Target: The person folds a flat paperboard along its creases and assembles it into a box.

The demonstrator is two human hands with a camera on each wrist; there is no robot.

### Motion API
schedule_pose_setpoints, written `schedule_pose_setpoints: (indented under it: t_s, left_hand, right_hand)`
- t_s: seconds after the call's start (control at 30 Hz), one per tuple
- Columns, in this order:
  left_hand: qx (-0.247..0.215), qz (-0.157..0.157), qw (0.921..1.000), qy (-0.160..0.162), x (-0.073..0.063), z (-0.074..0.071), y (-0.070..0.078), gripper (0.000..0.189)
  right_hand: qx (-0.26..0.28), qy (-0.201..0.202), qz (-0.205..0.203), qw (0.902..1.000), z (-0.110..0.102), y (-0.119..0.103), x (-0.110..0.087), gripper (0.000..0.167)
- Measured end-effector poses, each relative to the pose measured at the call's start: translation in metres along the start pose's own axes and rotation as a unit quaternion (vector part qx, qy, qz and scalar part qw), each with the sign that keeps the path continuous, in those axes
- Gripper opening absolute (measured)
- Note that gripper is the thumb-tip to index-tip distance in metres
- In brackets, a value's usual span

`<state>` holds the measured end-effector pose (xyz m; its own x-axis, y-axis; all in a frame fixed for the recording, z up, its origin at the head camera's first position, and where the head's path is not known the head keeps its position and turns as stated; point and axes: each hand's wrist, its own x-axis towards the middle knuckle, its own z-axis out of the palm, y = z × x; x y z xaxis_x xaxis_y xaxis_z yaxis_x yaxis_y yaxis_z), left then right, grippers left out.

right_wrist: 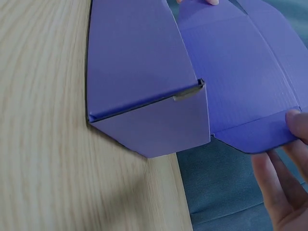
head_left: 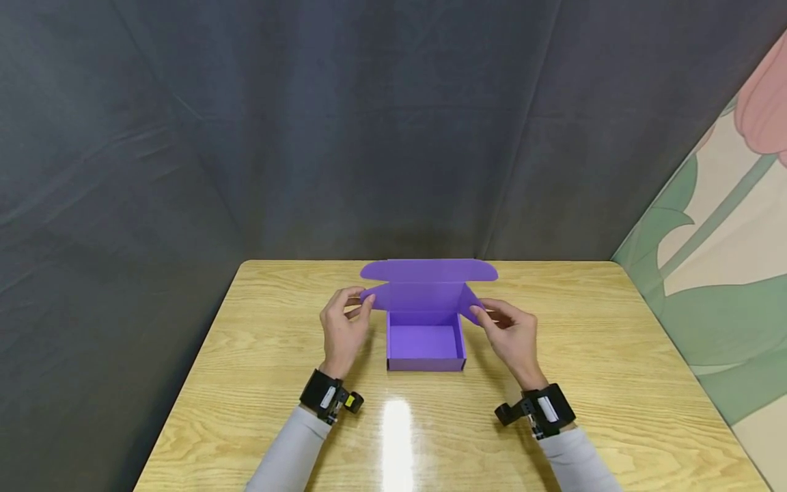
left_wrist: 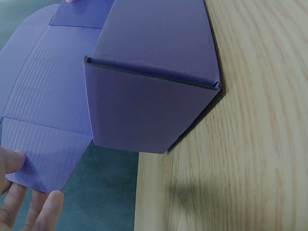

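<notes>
A purple cardboard box stands on the table with its lid raised at the back and a long rounded front flap along the lid's top. My left hand pinches the lid's left side flap between thumb and fingers. On the other side, my right hand pinches the right side flap the same way. Both side flaps angle out from the lid. Inside, the box's floor is bare. The wrist views show the box's outer front and side walls close up.
The box rests on a light wood table that runs out on both sides of it. A dark curtain hangs right behind the table. At the right is a flower-patterned cloth. Each wrist wears a black camera mount.
</notes>
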<state>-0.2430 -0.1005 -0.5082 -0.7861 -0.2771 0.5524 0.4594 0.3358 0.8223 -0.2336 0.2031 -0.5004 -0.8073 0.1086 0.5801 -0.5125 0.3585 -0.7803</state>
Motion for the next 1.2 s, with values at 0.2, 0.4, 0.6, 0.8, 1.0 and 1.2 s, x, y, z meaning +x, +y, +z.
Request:
schedule_pose_setpoints:
  t_s: [0.2, 0.4, 0.6, 0.8, 1.0, 1.2]
  left_hand:
    - [0.013, -0.006, 0.9999, -0.003, -0.002, -0.001, 0.001, 0.014]
    - [0.009, -0.006, 0.9999, -0.011, -0.006, 0.001, 0.0, 0.011]
    - [0.01, -0.03, 0.9991, -0.028, -0.007, -0.001, 0.003, 0.014]
    - [-0.025, -0.079, 0.9939, -0.072, -0.005, -0.003, 0.007, 0.018]
    - [-0.013, -0.101, 0.9882, -0.114, -0.005, -0.005, 0.01, 0.021]
    - [-0.016, -0.111, 0.9836, -0.142, -0.005, -0.007, 0.009, 0.019]
  right_hand:
    - [0.025, -0.088, 0.054, 0.9943, -0.005, 0.008, -0.001, 0.027]
    - [0.096, -0.156, 0.062, 0.9812, -0.007, 0.01, -0.003, 0.029]
    - [0.118, -0.168, 0.049, 0.9775, -0.009, 0.012, -0.002, 0.029]
    - [0.121, -0.169, 0.062, 0.9762, -0.009, 0.012, 0.0, 0.032]
    - [0.121, -0.172, 0.07, 0.9752, -0.009, 0.012, 0.0, 0.033]
    - [0.12, -0.18, 0.074, 0.9736, -0.008, 0.01, 0.001, 0.035]
